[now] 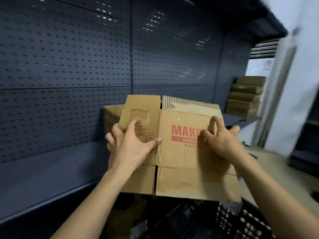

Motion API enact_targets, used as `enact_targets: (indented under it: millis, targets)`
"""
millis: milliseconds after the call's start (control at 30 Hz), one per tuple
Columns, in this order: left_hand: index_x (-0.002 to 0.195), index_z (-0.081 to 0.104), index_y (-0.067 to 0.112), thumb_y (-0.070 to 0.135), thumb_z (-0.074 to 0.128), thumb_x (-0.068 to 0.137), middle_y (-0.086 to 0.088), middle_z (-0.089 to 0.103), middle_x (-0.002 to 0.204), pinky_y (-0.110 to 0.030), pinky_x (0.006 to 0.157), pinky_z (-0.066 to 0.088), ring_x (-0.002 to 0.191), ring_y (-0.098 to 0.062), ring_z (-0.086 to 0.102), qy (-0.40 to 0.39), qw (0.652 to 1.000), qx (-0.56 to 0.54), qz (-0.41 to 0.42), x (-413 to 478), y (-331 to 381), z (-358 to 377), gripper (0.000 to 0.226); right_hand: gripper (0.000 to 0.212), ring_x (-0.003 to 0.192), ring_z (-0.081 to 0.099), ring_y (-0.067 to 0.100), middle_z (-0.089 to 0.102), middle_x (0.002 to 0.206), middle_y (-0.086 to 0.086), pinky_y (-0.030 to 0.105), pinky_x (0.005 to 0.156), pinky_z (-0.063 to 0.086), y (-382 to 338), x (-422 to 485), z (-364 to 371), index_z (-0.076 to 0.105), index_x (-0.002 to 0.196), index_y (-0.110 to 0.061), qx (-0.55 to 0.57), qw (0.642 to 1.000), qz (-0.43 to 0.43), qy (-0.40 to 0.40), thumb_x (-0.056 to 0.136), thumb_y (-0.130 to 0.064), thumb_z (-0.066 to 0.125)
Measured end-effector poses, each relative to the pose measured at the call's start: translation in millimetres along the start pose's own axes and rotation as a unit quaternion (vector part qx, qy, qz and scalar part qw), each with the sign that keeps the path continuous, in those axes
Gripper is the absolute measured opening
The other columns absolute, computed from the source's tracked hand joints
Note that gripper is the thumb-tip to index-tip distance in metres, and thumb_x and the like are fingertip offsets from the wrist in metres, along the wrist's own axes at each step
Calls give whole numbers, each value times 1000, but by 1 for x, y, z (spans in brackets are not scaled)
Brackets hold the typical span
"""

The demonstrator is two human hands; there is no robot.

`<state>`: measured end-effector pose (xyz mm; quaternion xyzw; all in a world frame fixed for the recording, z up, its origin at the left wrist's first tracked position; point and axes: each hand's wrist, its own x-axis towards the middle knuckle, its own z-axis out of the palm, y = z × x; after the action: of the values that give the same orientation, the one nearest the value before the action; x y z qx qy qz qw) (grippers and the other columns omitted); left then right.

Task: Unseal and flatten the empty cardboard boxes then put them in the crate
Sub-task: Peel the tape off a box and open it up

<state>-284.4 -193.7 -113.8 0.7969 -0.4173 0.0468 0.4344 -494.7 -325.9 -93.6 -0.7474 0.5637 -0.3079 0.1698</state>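
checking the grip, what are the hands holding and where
Both hold the flattened cardboard box: the left hand on its left panel, fingers round the left edge; the right hand grips the right panel by the red print.

Two hands in shot: left hand [131, 144], right hand [222, 142]. One cardboard box [181, 161] up front: two flaps showing on top, two below. One black crate [224, 221] at bottom. One stack of boxes [246, 95] far right, roughly five layers, blurred. One pegboard back wall [69, 57], one shelf [43, 178].
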Motion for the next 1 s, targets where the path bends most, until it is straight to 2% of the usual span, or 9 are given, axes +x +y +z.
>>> enact_targets:
  millis: [100,167,233,300,500,700,767,900,1000]
  targets:
    - [146,31,42,81,66,64,-9,21,150,-51,111,27,134,-33,18,-63,997,1,34,-5,28,63,98,53,121,46,49,23,143,25,48,107,34,63,11,-17,23,140,-34,-12,996,83,-17,97,-47,50]
    - [146,31,42,83,64,64,-9,22,149,-49,112,26,133,-32,17,-111,993,-2,51,-9,40,105,98,65,132,37,49,14,152,28,46,112,29,103,14,-24,12,149,-36,-19,989,143,-31,97,-46,50]
    - [147,30,42,84,63,63,-8,22,148,-48,114,25,133,-30,15,-159,985,-3,63,-13,46,144,100,76,134,37,49,2,155,28,44,115,26,138,13,-23,0,155,-37,-25,979,199,-47,98,-47,49]
    - [147,30,42,85,63,61,-7,23,147,-47,114,25,134,-29,15,-205,976,-3,70,-16,46,180,102,79,135,37,48,0,156,28,46,116,25,169,11,-16,-4,156,-37,-27,969,237,-62,98,-48,48]
    - [148,30,43,80,70,61,-6,18,154,-51,116,25,141,-29,8,-353,932,21,75,-10,17,268,103,82,128,45,41,8,150,24,42,111,33,231,-4,32,-9,155,-39,-21,938,321,-130,98,-49,49]
    - [154,18,40,70,78,62,-5,13,153,-55,115,26,142,-29,5,-477,872,72,90,-2,-27,330,114,82,127,48,38,0,151,31,42,110,37,267,-23,99,-19,153,-38,-38,892,386,-232,100,-53,41]
    - [155,12,38,70,79,61,-6,11,152,-57,114,26,141,-30,4,-508,852,92,88,-2,-42,348,121,82,125,47,37,4,149,32,42,109,39,278,-28,126,-22,152,-37,-42,878,404,-253,101,-52,40]
    - [156,3,34,68,81,60,-8,8,149,-56,113,27,140,-32,2,-558,815,132,88,-8,-69,383,128,83,106,52,24,8,145,28,35,106,42,300,-38,177,-25,151,-37,-41,836,471,-279,102,-49,41]
    - [155,2,33,68,81,60,-9,8,146,-52,110,32,138,-31,6,-574,799,153,98,-19,-84,409,128,82,113,56,26,2,150,33,33,104,41,318,-46,201,-24,151,-35,-37,824,493,-277,103,-45,42]
